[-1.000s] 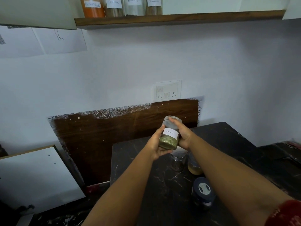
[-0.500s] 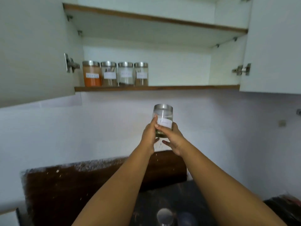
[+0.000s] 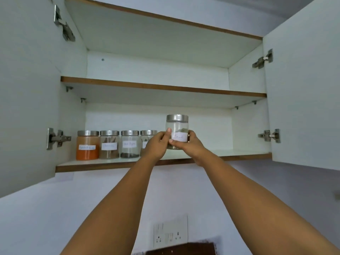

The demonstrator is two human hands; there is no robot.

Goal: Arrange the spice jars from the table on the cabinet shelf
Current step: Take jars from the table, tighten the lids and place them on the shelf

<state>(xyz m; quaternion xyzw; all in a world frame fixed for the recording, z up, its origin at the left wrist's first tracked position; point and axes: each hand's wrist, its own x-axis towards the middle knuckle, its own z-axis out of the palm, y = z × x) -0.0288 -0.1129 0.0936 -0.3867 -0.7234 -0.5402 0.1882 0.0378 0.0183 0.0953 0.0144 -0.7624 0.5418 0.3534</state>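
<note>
A labelled glass spice jar [image 3: 177, 132] with a steel lid is being held upright above the lower cabinet shelf [image 3: 117, 164], gripped between the curled fingers of the left hand [image 3: 156, 144] and right hand [image 3: 189, 144], just right of four shelved jars [image 3: 108, 144].

Both hands hold one glass spice jar [image 3: 177, 132] upright in front of the lower cabinet shelf [image 3: 114, 165], near the frame's centre. The left hand [image 3: 157, 145] grips it from nine o'clock, the right hand [image 3: 189, 145] from four o'clock, thumb across its white label. Its base sits low by the shelf; whether it touches cannot be told. At nine o'clock of it stand four steel-lidded jars in a row: an orange jar [image 3: 87, 145], a brown jar [image 3: 109, 144], a dark-seed jar [image 3: 129, 144], and a fourth jar [image 3: 147, 138] partly hidden by the left hand. Both cabinet doors [image 3: 303, 100] hang open. A wall socket [image 3: 170, 231] sits at six o'clock.
</note>
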